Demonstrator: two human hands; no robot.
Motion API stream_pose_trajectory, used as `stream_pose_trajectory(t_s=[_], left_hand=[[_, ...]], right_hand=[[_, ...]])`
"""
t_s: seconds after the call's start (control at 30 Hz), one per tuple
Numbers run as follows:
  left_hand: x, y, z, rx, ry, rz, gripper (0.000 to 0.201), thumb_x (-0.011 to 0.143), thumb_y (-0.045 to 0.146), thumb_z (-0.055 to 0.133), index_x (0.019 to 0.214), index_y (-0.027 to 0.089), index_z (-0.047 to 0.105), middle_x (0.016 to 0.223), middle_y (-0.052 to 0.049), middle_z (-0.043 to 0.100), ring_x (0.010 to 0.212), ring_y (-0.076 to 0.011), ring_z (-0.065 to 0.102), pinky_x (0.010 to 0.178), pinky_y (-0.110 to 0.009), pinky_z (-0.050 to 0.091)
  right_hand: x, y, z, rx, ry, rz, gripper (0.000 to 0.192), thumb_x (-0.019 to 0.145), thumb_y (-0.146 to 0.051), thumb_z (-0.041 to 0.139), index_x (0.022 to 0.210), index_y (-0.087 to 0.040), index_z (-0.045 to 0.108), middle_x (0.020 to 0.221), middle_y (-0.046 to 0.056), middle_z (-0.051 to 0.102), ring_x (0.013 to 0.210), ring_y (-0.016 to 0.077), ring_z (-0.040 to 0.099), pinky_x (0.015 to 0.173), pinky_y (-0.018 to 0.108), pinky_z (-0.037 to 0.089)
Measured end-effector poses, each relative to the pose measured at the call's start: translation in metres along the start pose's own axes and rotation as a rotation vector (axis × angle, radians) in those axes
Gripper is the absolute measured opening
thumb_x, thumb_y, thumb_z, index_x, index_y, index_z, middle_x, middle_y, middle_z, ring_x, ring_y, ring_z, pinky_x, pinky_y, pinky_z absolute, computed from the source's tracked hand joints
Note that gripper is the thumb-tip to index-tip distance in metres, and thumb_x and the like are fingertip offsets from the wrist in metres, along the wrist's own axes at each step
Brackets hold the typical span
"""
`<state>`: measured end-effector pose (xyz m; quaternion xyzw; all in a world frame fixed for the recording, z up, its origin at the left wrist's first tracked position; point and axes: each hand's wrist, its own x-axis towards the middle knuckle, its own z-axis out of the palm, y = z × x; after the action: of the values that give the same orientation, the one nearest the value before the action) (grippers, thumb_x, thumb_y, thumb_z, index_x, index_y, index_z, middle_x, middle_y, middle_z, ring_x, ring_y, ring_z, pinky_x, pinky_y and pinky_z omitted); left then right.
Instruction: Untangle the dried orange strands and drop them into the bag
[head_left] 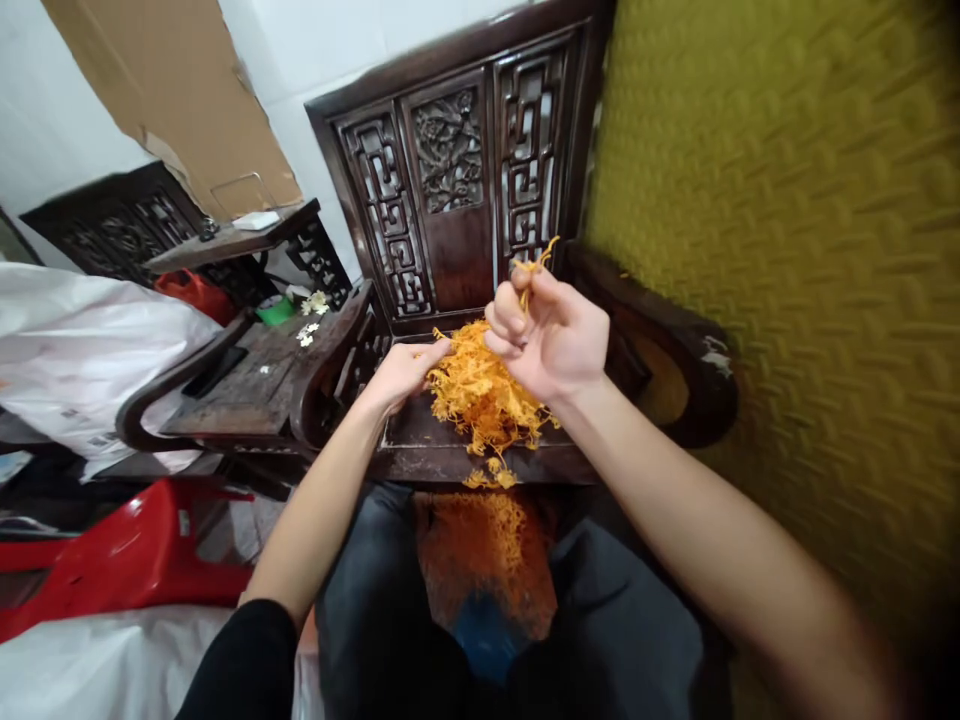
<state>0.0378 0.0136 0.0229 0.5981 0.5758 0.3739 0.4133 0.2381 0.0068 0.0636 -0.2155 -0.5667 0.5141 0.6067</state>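
Note:
A heap of thin orange strands [480, 390] lies on the seat of a dark carved wooden chair [450, 200] in front of me. My right hand [551, 335] is raised just above the heap and pinches a few orange strands [536, 262] that stick up from its fingers. At the heap's left edge, my left hand [401, 372] rests low with its fingertips touching the strands. A second mass of orange strands [487, 555] sits lower down between my knees, in something with a blue bottom.
A yellow-green textured surface [787, 250] fills the right side. To the left stand another dark wooden seat [255, 380] with small white flowers, a red plastic chair [127, 560], a white bag [82, 340] and a cardboard sheet [172, 90].

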Motion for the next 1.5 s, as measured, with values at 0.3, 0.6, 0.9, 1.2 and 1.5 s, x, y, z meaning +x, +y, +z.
stream_pose_trajectory(t_s=[0.3, 0.6, 0.9, 1.2, 1.5], left_hand=[[-0.009, -0.023, 0.006, -0.067, 0.199, 0.418, 0.027, 0.081, 0.042, 0.078, 0.077, 0.015, 0.078, 0.073, -0.003, 0.072, 0.064, -0.0129, 0.06, 0.065, -0.027, 0.047], [-0.018, -0.002, 0.033, 0.023, 0.037, 0.623, 0.016, 0.088, 0.026, 0.07, 0.079, 0.017, 0.079, 0.075, -0.003, 0.074, 0.065, -0.0114, 0.064, 0.067, -0.025, 0.051], [0.008, -0.015, 0.041, -0.055, 0.095, 0.324, 0.021, 0.085, 0.037, 0.075, 0.084, 0.017, 0.082, 0.086, -0.005, 0.08, 0.08, -0.0167, 0.073, 0.079, -0.028, 0.059], [0.017, -0.023, 0.031, 0.046, 0.078, 0.219, 0.052, 0.074, 0.056, 0.081, 0.109, 0.017, 0.081, 0.114, -0.012, 0.078, 0.109, -0.0274, 0.073, 0.103, -0.042, 0.055], [0.01, -0.019, 0.038, 0.074, -0.041, 0.228, 0.024, 0.084, 0.04, 0.071, 0.088, 0.018, 0.082, 0.09, -0.004, 0.081, 0.084, -0.0189, 0.073, 0.082, -0.031, 0.056]], right_hand=[[-0.053, -0.009, -0.065, -0.162, -1.04, 0.256, 0.029, 0.093, -0.034, 0.069, 0.117, -0.019, 0.076, 0.134, 0.016, 0.068, 0.124, 0.0275, 0.065, 0.107, 0.044, 0.048], [-0.057, 0.056, -0.053, -0.312, -0.02, 0.279, 0.054, 0.078, -0.031, 0.085, 0.128, -0.027, 0.065, 0.121, 0.006, 0.069, 0.083, 0.014, 0.067, 0.067, 0.026, 0.055], [-0.039, 0.067, -0.046, -0.32, -0.048, 0.343, 0.024, 0.091, -0.041, 0.07, 0.083, -0.018, 0.067, 0.072, -0.001, 0.066, 0.058, 0.009, 0.052, 0.055, 0.023, 0.043], [-0.016, 0.078, -0.053, 0.076, 0.269, 0.25, 0.021, 0.087, -0.038, 0.073, 0.088, -0.022, 0.059, 0.072, -0.003, 0.061, 0.059, 0.0097, 0.055, 0.056, 0.023, 0.05], [-0.026, 0.089, -0.063, -0.247, 0.27, 0.352, 0.036, 0.079, -0.046, 0.08, 0.101, -0.021, 0.068, 0.096, 0.004, 0.069, 0.08, 0.0164, 0.067, 0.076, 0.034, 0.058]])
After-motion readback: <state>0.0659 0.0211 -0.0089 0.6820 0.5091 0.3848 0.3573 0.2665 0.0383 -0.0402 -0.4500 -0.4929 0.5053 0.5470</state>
